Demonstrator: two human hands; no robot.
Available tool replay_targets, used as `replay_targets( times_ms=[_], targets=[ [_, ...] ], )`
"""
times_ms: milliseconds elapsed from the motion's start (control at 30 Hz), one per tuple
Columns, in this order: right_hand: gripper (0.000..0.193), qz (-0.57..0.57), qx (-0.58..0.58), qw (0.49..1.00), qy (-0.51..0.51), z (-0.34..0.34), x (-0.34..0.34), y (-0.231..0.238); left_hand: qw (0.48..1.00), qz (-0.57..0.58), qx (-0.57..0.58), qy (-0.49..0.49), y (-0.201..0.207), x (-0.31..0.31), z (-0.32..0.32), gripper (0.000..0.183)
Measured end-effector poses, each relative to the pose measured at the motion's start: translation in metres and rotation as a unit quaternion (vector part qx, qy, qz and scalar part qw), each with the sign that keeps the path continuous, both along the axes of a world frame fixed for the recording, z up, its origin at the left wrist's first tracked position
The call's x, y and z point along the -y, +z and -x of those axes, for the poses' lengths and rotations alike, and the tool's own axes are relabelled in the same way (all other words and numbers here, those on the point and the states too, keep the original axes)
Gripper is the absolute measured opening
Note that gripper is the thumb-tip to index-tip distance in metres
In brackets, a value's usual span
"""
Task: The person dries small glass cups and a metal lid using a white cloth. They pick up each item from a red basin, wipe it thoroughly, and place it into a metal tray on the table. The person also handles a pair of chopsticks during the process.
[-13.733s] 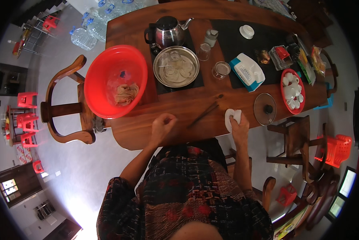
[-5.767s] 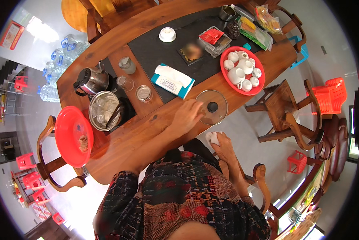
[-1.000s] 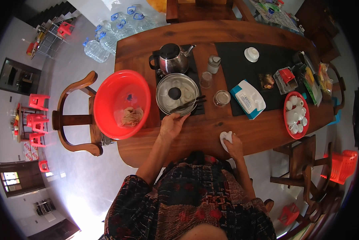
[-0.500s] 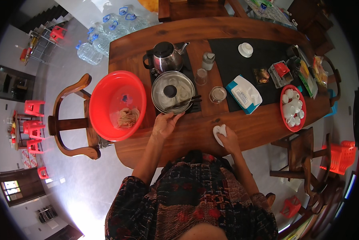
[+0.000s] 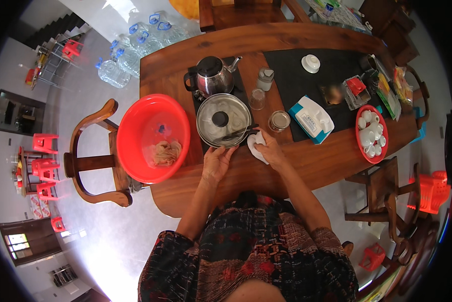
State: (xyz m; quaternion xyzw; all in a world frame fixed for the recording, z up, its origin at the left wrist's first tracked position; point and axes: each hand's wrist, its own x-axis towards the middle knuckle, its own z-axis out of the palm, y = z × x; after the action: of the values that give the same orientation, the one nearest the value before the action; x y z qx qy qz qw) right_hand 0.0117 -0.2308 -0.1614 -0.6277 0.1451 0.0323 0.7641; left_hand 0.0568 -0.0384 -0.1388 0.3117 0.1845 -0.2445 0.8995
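A round steel pot stands near the table's front edge under a glass lid with a black knob. Fingers of my left hand grip the pot's near rim. My right hand holds a bunched white cloth just right of the pot. A slim dark utensil, its kind unclear, lies across the lid's right side, its end by the cloth. Left of the pot is a red basin with a beige cloth in it.
Behind the pot stands a steel kettle. To the right are two glasses, a shaker-like jar, a tissue box and a red tray of white cups. Wooden chairs flank the table.
My right hand has moved left with the white cloth, from the bare wood to the pot's right side. My left hand stays at the pot's near rim.
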Motion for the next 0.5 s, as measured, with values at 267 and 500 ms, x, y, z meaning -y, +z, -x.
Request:
replay_targets(
  times_ms=[267,500],
  targets=[
    [0.035,-0.047,-0.013,0.998,-0.029,-0.016,-0.021,0.007,0.999,-0.027,0.01,0.042,-0.004,0.013,0.006,0.037],
    [0.034,-0.024,-0.02,0.999,-0.015,-0.009,-0.023,0.003,0.999,-0.006,0.034,0.034,-0.013,0.007,0.01,0.04]
  ],
)
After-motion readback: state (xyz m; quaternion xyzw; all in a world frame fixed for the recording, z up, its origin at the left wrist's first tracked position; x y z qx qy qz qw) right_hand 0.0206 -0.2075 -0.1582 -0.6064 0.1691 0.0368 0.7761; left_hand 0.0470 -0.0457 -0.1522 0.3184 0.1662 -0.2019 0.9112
